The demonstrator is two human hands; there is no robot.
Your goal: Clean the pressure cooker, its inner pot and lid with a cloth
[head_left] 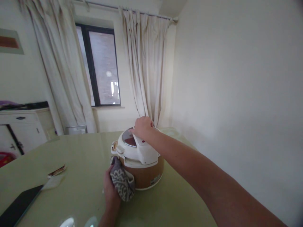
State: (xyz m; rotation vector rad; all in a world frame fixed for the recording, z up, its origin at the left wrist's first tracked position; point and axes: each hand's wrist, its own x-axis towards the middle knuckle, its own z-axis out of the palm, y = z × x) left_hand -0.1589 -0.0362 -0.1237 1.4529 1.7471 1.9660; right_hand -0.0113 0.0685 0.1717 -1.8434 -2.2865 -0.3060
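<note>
A round electric cooker (142, 174) with a brown body stands on the table. Its white lid (129, 154) has a dark glass window (129, 137) and a raised white handle. Reaching across the lid, my right hand (143, 126) is closed over the far upper end of the handle; its fingertips are partly hidden. A grey and white patterned cloth (121, 181) is gripped in my left hand (111, 189), against the near left side of the cooker. The palm side of that hand is covered by the cloth.
On the left of the pale green, glossy table (80, 164) lie a dark flat tablet-like object (20, 205) and a small wrapper (56, 170). A wall (236, 78) rises close on the right. Curtains (149, 63) and a white cabinet (26, 126) stand beyond.
</note>
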